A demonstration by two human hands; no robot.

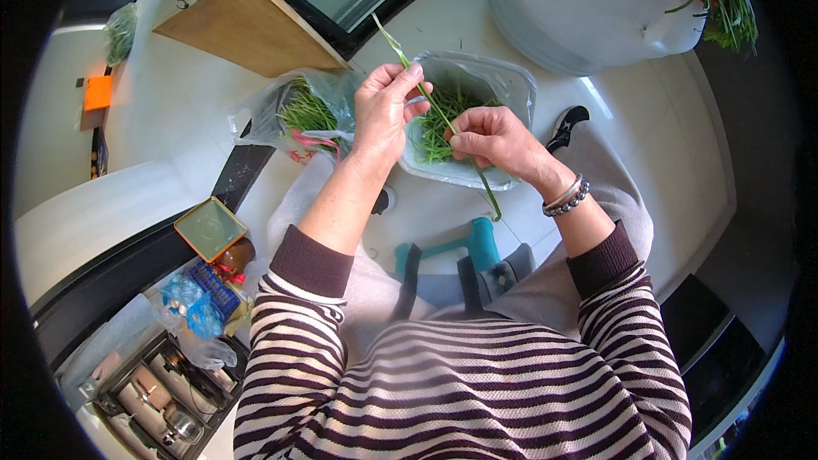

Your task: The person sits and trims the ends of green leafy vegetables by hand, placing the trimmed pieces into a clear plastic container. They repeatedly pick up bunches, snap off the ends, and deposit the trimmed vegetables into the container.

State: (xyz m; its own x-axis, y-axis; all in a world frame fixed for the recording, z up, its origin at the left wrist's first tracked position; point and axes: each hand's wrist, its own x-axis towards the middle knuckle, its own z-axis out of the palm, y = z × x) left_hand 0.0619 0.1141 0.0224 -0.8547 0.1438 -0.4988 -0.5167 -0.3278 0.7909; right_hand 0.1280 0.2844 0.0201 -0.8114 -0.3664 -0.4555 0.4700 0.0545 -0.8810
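A long green stalk (437, 106), pale at its upper end, is stretched between my two hands. My left hand (387, 108) pinches it near the pale end with thumb and fingers. Lower down, my right hand (491, 138) grips the same stalk, and its tip hangs bent below. Both hands are above a bin lined with clear plastic (516, 76), which holds loose green trimmings (441, 140). Left of the bin, partly behind my left hand, an open plastic bag (255, 118) holds a bunch of green stalks (308, 108).
A wooden board (252, 29) leans near a dark frame at the back left. A large whitish tub (575, 13) stands back right, with more greens (728, 6) over its edge. A teal stool (482, 246) is between my legs. A divided tray (160, 390) sits lower left.
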